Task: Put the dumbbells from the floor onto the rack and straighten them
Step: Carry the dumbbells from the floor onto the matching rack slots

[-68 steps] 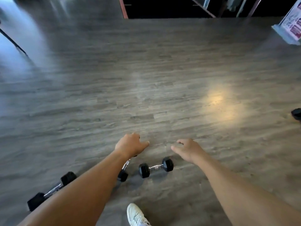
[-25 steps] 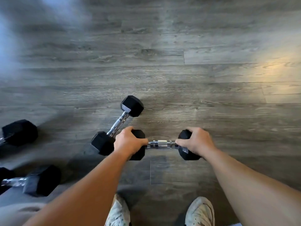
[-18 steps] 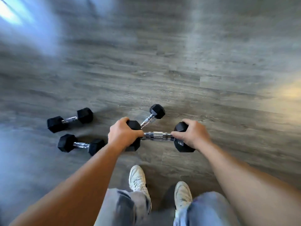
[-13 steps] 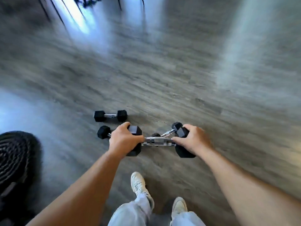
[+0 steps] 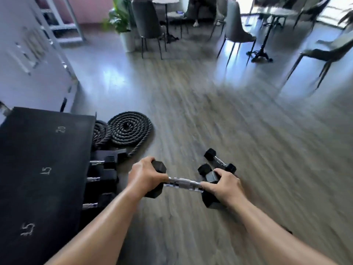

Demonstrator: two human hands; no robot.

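Observation:
I carry a black hex dumbbell [image 5: 184,184] with a chrome handle above the floor, held level. My left hand [image 5: 146,175] grips its left head and my right hand [image 5: 226,185] grips its right head. Beyond my right hand, small black dumbbells [image 5: 219,163] lie on the wood floor. At the left stands the black dumbbell rack [image 5: 42,169], its top marked 15, 15 and 20. Several dumbbells [image 5: 101,178] sit on its lower shelf, with chrome handles pointing out.
A coiled black battle rope [image 5: 128,131] lies on the floor just past the rack. Farther back stand grey chairs [image 5: 236,33], round pedestal tables [image 5: 166,2] and a potted plant [image 5: 122,20]. A white wall [image 5: 28,60] runs behind the rack.
I have straightened up with the dumbbell lifted off the floor and turned left. The rack, the rope and the seating area came into view, and the other floor dumbbells now lie behind my right hand.

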